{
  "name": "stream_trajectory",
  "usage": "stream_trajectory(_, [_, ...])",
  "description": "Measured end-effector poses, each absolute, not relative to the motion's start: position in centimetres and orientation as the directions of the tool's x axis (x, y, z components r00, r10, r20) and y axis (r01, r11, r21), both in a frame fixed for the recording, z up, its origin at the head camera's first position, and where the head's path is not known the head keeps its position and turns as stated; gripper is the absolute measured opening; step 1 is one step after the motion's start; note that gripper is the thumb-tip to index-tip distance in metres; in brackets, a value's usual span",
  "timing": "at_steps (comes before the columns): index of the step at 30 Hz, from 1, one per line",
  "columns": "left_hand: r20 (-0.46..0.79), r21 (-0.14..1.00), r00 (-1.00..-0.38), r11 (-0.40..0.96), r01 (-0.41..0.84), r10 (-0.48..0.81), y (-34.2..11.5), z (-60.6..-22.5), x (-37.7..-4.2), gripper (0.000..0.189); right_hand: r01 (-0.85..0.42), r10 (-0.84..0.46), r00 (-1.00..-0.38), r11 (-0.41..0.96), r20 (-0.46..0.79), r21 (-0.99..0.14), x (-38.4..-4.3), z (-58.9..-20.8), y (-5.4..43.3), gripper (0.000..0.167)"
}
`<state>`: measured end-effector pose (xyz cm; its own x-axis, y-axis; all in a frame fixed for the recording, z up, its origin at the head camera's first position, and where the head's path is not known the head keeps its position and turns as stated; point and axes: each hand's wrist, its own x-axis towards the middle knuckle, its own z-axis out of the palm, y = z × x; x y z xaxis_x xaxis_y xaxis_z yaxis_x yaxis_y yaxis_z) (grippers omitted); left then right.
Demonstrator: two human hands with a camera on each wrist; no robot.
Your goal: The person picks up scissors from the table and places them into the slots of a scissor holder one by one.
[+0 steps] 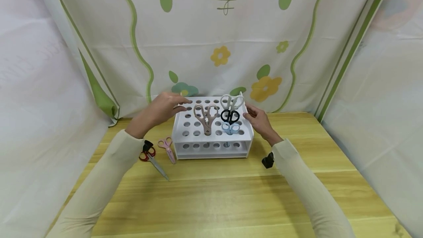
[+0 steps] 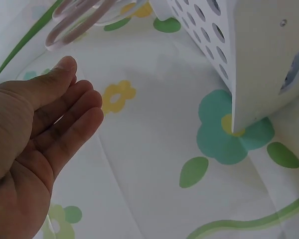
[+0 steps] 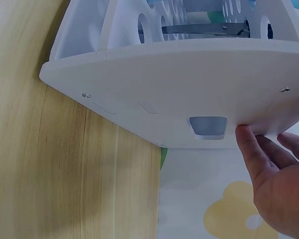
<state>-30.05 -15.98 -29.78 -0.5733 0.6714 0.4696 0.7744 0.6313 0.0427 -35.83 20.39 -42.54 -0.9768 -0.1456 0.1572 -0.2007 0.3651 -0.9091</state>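
A white rack (image 1: 180, 137) with rows of round holes stands on the table, several scissors upright in it. Brown scissors (image 1: 207, 122) are left of a column of white scissors (image 1: 240, 102), black scissors (image 1: 230, 116) and light blue scissors (image 1: 230, 127). My left hand (image 1: 164, 106) hovers at the rack's left rear corner; in the left wrist view its loosely bent fingers (image 2: 72, 119) hold nothing. With fingertips on the side panel (image 3: 154, 94), my right hand (image 1: 260, 120) touches the rack's right side near its rear edge.
Left of the rack, pink scissors (image 1: 167, 150) and red-handled scissors (image 1: 155, 162) lie on the wooden table (image 1: 211, 194). A patterned curtain (image 1: 198, 58) hangs right behind the rack, with white cloth (image 1: 380, 94) along both sides.
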Motion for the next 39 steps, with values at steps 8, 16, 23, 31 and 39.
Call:
stream_trajectory(8, [0.451, 0.041, -0.643, 0.706, 0.707, 0.619, -18.1, -31.0, -29.9, 0.024, -0.205, -0.136, -0.977, 0.380, 0.165, -0.902, -35.6, -42.6, 20.2, 0.055])
stream_trajectory(16, [0.423, 0.069, -0.725, 0.778, 0.624, 0.543, -20.2, -32.5, -30.1, 0.030, -0.212, -0.138, -0.976, 0.380, 0.171, -0.900, -35.7, -42.8, 20.2, 0.055])
stream_trajectory(23, [0.399, 0.106, -0.763, 0.800, 0.590, 0.509, -22.6, -34.8, -30.0, 0.029, -0.213, -0.125, -0.976, 0.392, 0.178, -0.895, -36.0, -43.1, 20.2, 0.053])
stream_trajectory(31, [0.338, 0.103, -0.805, 0.831, 0.547, 0.488, -25.3, -37.6, -30.0, 0.027, -0.208, -0.119, -0.977, 0.392, 0.175, -0.896, -36.2, -43.3, 20.1, 0.053])
stream_trajectory(39, [0.203, 0.149, -0.894, 0.890, 0.431, 0.399, -27.7, -39.7, -29.8, 0.034, -0.205, -0.119, -0.978, 0.394, 0.171, -0.896, -36.3, -43.4, 20.1, 0.054])
